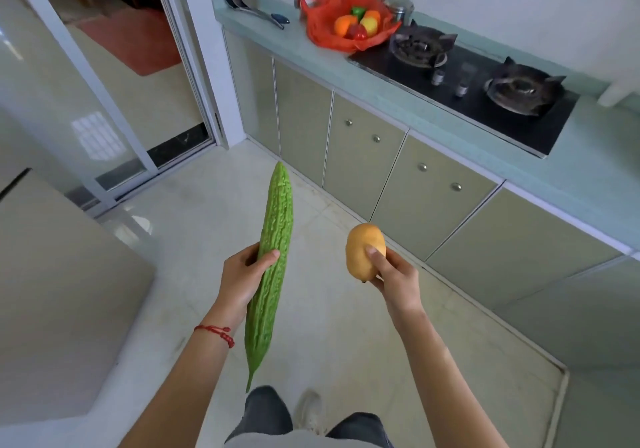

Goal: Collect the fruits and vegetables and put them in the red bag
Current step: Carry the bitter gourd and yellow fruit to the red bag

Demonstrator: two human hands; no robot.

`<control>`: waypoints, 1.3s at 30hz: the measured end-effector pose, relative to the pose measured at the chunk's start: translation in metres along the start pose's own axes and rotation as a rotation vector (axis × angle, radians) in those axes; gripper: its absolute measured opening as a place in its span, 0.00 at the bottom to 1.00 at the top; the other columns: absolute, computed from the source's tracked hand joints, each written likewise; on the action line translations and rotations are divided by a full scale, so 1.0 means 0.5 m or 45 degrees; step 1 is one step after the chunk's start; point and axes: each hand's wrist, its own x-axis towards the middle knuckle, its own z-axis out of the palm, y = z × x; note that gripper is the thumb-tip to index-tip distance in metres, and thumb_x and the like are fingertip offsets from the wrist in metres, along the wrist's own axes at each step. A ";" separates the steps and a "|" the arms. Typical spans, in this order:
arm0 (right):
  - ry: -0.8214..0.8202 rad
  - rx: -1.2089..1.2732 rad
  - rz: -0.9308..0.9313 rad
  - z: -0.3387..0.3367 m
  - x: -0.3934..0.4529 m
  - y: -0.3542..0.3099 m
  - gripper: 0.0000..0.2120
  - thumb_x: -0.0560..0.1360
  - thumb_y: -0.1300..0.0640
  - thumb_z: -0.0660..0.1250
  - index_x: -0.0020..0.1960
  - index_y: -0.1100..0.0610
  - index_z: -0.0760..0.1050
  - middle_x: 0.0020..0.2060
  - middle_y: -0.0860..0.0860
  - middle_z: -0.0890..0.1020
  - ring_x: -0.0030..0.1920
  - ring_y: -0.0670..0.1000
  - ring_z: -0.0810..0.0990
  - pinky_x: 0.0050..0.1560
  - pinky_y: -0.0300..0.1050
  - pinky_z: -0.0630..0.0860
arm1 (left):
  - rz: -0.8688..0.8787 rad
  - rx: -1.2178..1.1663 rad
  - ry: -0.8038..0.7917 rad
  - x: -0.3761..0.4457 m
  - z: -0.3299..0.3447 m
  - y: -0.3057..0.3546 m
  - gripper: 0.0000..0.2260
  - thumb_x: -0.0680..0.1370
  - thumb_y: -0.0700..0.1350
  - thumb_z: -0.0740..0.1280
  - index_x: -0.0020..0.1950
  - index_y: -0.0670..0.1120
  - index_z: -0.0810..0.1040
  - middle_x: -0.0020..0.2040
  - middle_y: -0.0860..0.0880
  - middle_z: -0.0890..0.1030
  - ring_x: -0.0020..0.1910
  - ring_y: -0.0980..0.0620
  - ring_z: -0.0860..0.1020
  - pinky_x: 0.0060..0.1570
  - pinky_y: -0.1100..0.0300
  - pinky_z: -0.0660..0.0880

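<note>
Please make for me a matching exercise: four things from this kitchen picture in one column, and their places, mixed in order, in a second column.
Things:
1. long bumpy green bitter gourd
2. yellow oval mango
3. red plastic bag
4. metal ladles with dark handle

Places:
A. on the counter, beside the black gas stove
B. in the grip of the right hand
C. at the counter's far end
D. in the grip of the left hand

Pairs: 1-D, 2-B, 3-A, 4-C
</note>
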 end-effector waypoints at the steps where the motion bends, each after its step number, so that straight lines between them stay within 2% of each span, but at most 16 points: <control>1: -0.006 -0.003 0.001 0.008 0.026 -0.011 0.02 0.72 0.56 0.70 0.41 0.51 0.79 0.40 0.53 0.81 0.43 0.52 0.79 0.51 0.50 0.79 | -0.001 -0.002 0.000 0.025 0.007 0.013 0.03 0.73 0.43 0.68 0.45 0.49 0.80 0.39 0.48 0.82 0.38 0.50 0.80 0.40 0.57 0.77; 4: -0.023 -0.006 0.002 0.037 0.105 -0.044 0.03 0.72 0.56 0.69 0.40 0.50 0.78 0.41 0.52 0.81 0.44 0.51 0.80 0.48 0.48 0.79 | 0.000 0.013 0.000 0.110 0.023 0.051 0.03 0.73 0.43 0.69 0.43 0.51 0.80 0.40 0.48 0.82 0.39 0.50 0.80 0.40 0.57 0.77; 6: -0.008 -0.008 0.007 0.058 0.167 -0.060 0.01 0.72 0.56 0.70 0.42 0.52 0.79 0.41 0.52 0.81 0.44 0.51 0.79 0.48 0.47 0.79 | 0.002 0.027 0.007 0.176 0.032 0.076 0.03 0.73 0.43 0.68 0.45 0.49 0.81 0.39 0.48 0.82 0.37 0.51 0.80 0.37 0.60 0.75; 10: 0.040 0.006 0.022 0.115 0.291 -0.095 0.12 0.71 0.55 0.70 0.52 0.60 0.79 0.41 0.52 0.80 0.44 0.53 0.79 0.48 0.48 0.79 | 0.004 0.041 -0.017 0.316 0.047 0.125 0.04 0.73 0.43 0.69 0.46 0.47 0.81 0.37 0.47 0.82 0.35 0.49 0.79 0.34 0.60 0.74; 14: 0.084 0.031 0.025 0.190 0.424 -0.149 0.04 0.71 0.56 0.70 0.43 0.56 0.79 0.40 0.54 0.78 0.41 0.53 0.77 0.49 0.50 0.78 | 0.013 0.062 -0.068 0.471 0.054 0.190 0.03 0.73 0.43 0.69 0.41 0.51 0.81 0.38 0.46 0.82 0.37 0.48 0.80 0.41 0.55 0.76; 20: 0.126 0.081 0.028 0.293 0.596 -0.224 0.04 0.71 0.56 0.70 0.40 0.56 0.78 0.40 0.56 0.75 0.41 0.53 0.76 0.50 0.51 0.79 | 0.009 0.077 -0.100 0.680 0.065 0.299 0.03 0.73 0.42 0.69 0.42 0.49 0.81 0.37 0.46 0.82 0.36 0.48 0.79 0.40 0.56 0.76; 23: 0.143 0.087 0.066 0.323 0.667 -0.245 0.06 0.71 0.56 0.71 0.40 0.59 0.78 0.39 0.56 0.74 0.41 0.53 0.76 0.48 0.51 0.79 | -0.025 0.075 -0.103 0.756 0.081 0.332 0.04 0.73 0.42 0.69 0.47 0.45 0.81 0.37 0.46 0.82 0.36 0.48 0.79 0.39 0.57 0.77; 28: 0.176 0.101 0.101 0.352 0.796 -0.283 0.07 0.71 0.55 0.71 0.40 0.59 0.78 0.40 0.57 0.75 0.43 0.54 0.76 0.48 0.50 0.79 | -0.059 0.065 -0.122 0.877 0.122 0.373 0.03 0.73 0.42 0.69 0.44 0.49 0.80 0.37 0.47 0.82 0.35 0.50 0.79 0.37 0.59 0.76; 31: 0.144 0.100 0.087 0.368 0.882 -0.319 0.02 0.71 0.56 0.70 0.41 0.54 0.79 0.42 0.56 0.79 0.45 0.53 0.78 0.48 0.48 0.79 | -0.058 0.085 -0.118 0.961 0.156 0.401 0.03 0.73 0.41 0.69 0.45 0.46 0.81 0.36 0.47 0.81 0.34 0.50 0.79 0.37 0.59 0.76; 34: 0.135 0.101 0.053 0.379 0.979 -0.364 0.02 0.71 0.55 0.71 0.43 0.51 0.78 0.43 0.53 0.81 0.47 0.53 0.80 0.52 0.52 0.79 | -0.040 0.069 -0.118 1.053 0.201 0.439 0.03 0.73 0.42 0.69 0.46 0.46 0.81 0.36 0.46 0.82 0.34 0.49 0.79 0.36 0.59 0.76; 39: 0.110 0.072 0.006 0.395 1.127 -0.466 0.02 0.72 0.55 0.70 0.43 0.51 0.78 0.42 0.53 0.80 0.41 0.51 0.80 0.46 0.48 0.79 | 0.005 0.064 -0.105 1.189 0.282 0.536 0.06 0.73 0.43 0.69 0.49 0.46 0.80 0.38 0.48 0.82 0.34 0.50 0.79 0.34 0.61 0.75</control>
